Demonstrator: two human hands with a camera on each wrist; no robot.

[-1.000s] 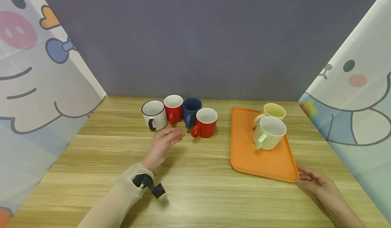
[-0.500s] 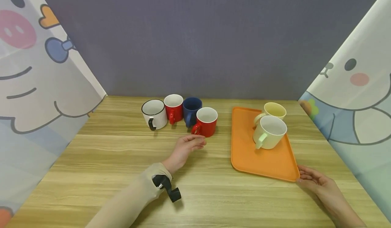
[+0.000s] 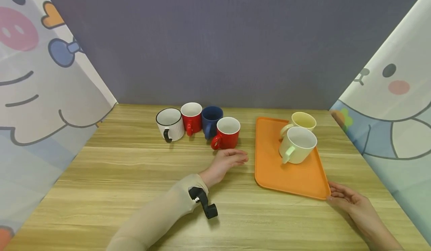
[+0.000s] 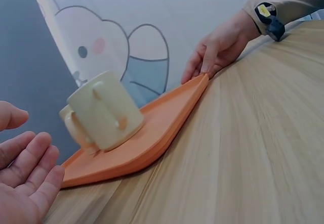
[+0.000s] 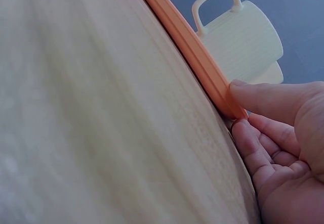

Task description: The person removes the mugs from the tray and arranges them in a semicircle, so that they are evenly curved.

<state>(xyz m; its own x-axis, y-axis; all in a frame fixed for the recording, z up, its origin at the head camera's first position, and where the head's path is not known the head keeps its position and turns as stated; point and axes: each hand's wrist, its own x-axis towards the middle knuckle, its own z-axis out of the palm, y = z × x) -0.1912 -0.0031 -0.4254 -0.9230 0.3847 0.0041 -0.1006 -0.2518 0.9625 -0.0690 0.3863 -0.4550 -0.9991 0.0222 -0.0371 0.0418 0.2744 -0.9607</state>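
Note:
An orange tray (image 3: 286, 178) lies on the right of the table, bearing a pale green mug (image 3: 296, 146) in front of a yellow mug (image 3: 303, 120). My right hand (image 3: 353, 206) pinches the tray's near right corner; in the right wrist view the thumb (image 5: 268, 100) is on the rim and the fingers are curled below. My left hand (image 3: 226, 165) holds nothing, its fingers extended towards the tray's left edge, just in front of a red mug (image 3: 229, 137). Seen from the left wrist, the fingers (image 4: 35, 158) are relaxed beside the tray's rim.
Left of the front red mug stand a blue mug (image 3: 211, 122), a second red mug (image 3: 192, 118) and a white mug (image 3: 170, 125) with a black handle. A grey panel (image 3: 215, 45) closes the back of the wooden table (image 3: 101, 191); printed cloths flank both sides.
My left hand has moved right, from in front of the white and blue mugs past the front red mug towards the tray. The right hand, tray and mugs have stayed put.

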